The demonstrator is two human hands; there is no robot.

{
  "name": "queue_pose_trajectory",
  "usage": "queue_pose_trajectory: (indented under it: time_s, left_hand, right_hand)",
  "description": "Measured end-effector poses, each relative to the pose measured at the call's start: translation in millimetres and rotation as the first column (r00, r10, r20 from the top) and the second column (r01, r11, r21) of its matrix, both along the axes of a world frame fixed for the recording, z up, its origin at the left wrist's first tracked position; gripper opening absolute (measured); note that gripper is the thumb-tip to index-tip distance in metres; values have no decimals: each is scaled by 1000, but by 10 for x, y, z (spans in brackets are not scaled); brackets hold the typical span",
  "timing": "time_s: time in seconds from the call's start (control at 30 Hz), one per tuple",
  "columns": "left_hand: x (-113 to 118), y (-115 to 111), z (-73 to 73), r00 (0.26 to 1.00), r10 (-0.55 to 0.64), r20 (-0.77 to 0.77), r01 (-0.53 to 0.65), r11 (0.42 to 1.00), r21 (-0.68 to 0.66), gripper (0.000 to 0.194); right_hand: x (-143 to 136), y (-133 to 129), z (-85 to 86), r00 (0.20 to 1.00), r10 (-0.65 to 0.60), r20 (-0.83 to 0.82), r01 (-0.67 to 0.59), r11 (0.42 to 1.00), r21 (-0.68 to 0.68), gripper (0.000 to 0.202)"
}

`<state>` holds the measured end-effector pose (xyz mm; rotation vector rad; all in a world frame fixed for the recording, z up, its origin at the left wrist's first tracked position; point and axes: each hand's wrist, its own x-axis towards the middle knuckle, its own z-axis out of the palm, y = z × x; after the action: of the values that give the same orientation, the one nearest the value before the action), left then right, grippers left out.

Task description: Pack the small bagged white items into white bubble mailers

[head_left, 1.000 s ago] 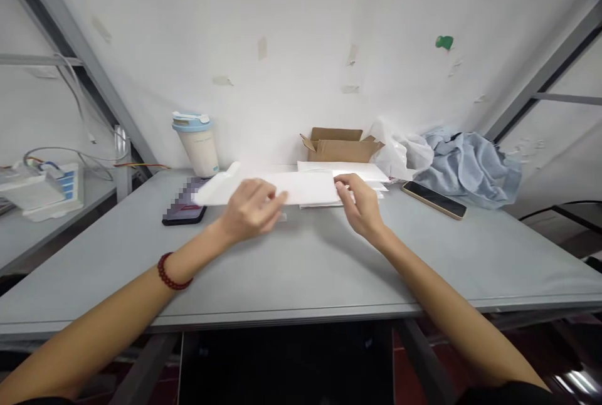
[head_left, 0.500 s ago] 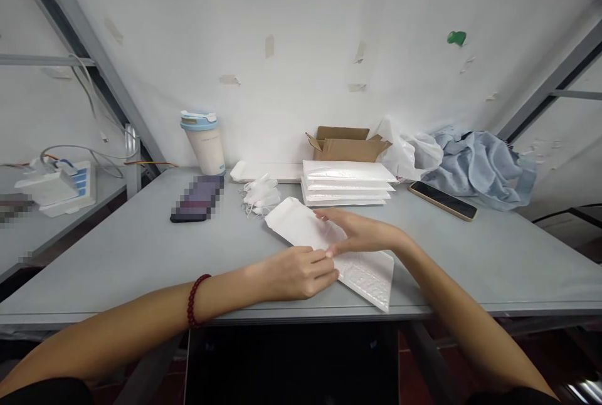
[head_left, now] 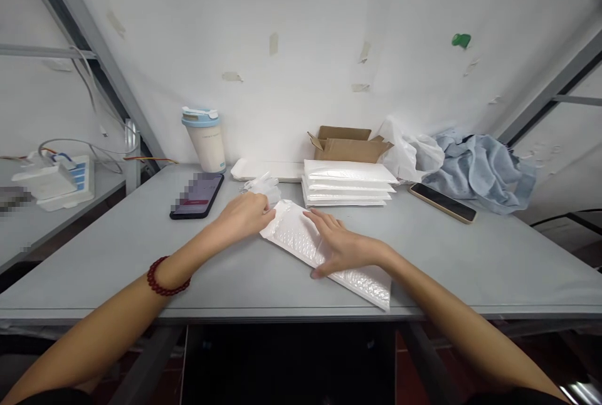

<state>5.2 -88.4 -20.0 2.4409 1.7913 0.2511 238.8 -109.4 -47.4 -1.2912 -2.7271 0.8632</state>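
Observation:
A white bubble mailer [head_left: 298,232] lies slantwise on the grey table, its bubbled surface showing. At its upper left end, my left hand [head_left: 247,214] has its fingers curled and pressed together on the corner. My right hand [head_left: 345,245] rests across the middle of the mailer with fingers and thumb spread. Just behind my left hand is a small heap of white, stringed items [head_left: 263,185], partly covered by the hand. A stack of several white bubble mailers [head_left: 348,182] sits beyond my right hand.
Behind the stack stands an open cardboard box [head_left: 352,148], with a white plastic bag [head_left: 411,154] and a light blue cloth [head_left: 484,170] to its right. Phones lie at left [head_left: 200,195] and right [head_left: 442,202]. A lidded cup [head_left: 207,142] stands near the wall.
My left hand has moved left and away from me, from the mailer's middle to its far left corner. My right hand has flattened slightly, and more bubbled surface shows on the mailer.

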Motion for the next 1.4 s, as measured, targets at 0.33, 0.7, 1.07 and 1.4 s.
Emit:
queue_pose_trajectory:
  time_s: [0.33,0.7,1.07,1.4]
  left_hand:
    - [-15,52,38,768,122,629,289,810,-511,16]
    - [242,-68,-239,539,254,803,361,791,-493,23]
    - [6,46,47,789,60,611,153,944,-291,22]
    - [-183,41,-68,890,-431,145,451,879,-155,30]
  right_hand:
    - [25,11,26,998,66,-13,-56,922,383,92]
    - [-34,12,-22,988,92,-120,-1,799,602,80]
    - [166,180,63,973,5,-230,149,750,644,50]
    - [174,181,89,968,-44,-247,167,847,505,49]
